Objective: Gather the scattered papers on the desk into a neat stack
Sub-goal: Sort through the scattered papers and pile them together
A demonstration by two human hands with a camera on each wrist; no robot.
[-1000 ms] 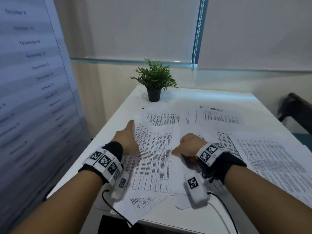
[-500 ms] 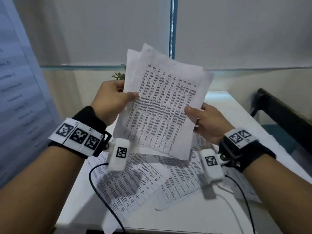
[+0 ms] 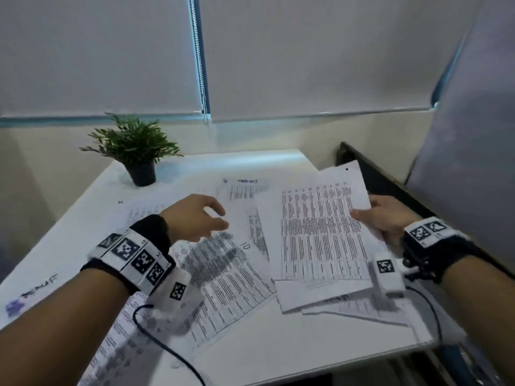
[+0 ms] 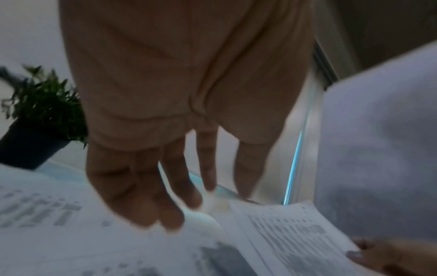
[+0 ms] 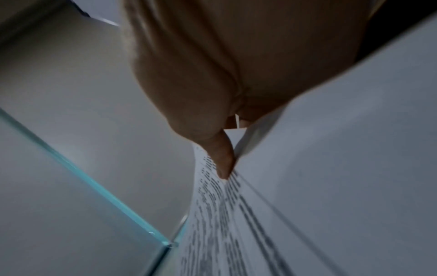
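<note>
My right hand (image 3: 381, 218) grips a bundle of printed sheets (image 3: 320, 232) by its right edge, thumb on top, holding it low over the right side of the white desk (image 3: 250, 352). The right wrist view shows my thumb (image 5: 222, 160) pressed on that bundle (image 5: 231, 224). My left hand (image 3: 200, 215) hovers with relaxed fingers and holds nothing, above loose printed papers (image 3: 223, 280) lying across the middle and left of the desk. In the left wrist view its fingers (image 4: 146, 196) hang above a sheet (image 4: 71, 233), with the held bundle (image 4: 290, 239) at lower right.
A small potted plant (image 3: 136, 151) stands at the desk's back left. More sheets lie at the back (image 3: 245, 188) and under the bundle (image 3: 348, 305). A dark chair back (image 3: 376, 174) runs along the right edge. A cable (image 3: 167, 349) trails off my left wrist.
Both hands lifted a bundle of sheets up in front of me. Now my left hand has let go and moved left over the desk, while my right hand has lowered the bundle to the right.
</note>
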